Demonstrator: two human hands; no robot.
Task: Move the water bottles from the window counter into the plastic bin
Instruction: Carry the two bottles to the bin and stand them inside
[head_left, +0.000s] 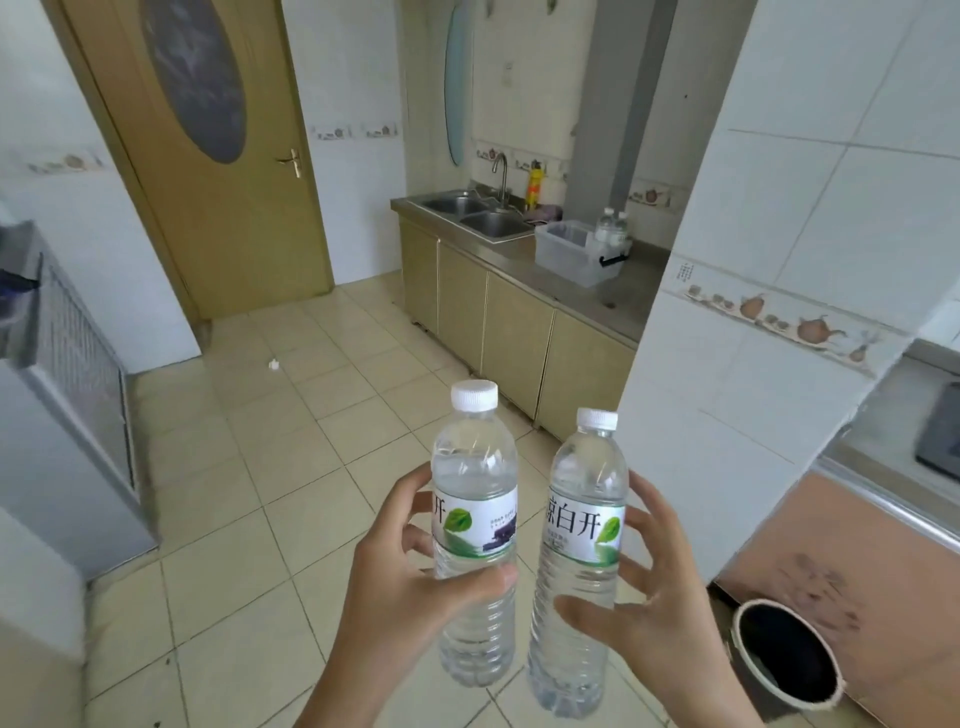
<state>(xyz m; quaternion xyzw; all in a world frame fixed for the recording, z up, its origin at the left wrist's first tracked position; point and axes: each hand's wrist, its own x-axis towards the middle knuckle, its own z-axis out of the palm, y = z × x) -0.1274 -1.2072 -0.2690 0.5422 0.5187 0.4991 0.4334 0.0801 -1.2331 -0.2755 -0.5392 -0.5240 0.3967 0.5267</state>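
My left hand (402, 577) grips a clear water bottle (474, 467) with a white cap and a green-leaf label, held upright over the tiled floor. My right hand (639, 597) grips a second, like bottle (584, 525) just to the right of the first. Far ahead, a clear plastic bin (574, 254) stands on the steel counter (618, 301) right of the sink. Two more bottles (612, 226) stand upright at the bin's far end; whether they are inside it or behind it I cannot tell.
A double sink (478, 213) with a tap and a yellow bottle (535, 187) lies left of the bin. A white tiled pillar (769, 291) stands close on my right, a black-lined waste bin (787, 654) at its foot. A wooden door (208, 150) is far left, a metal cabinet (67, 395) near left.
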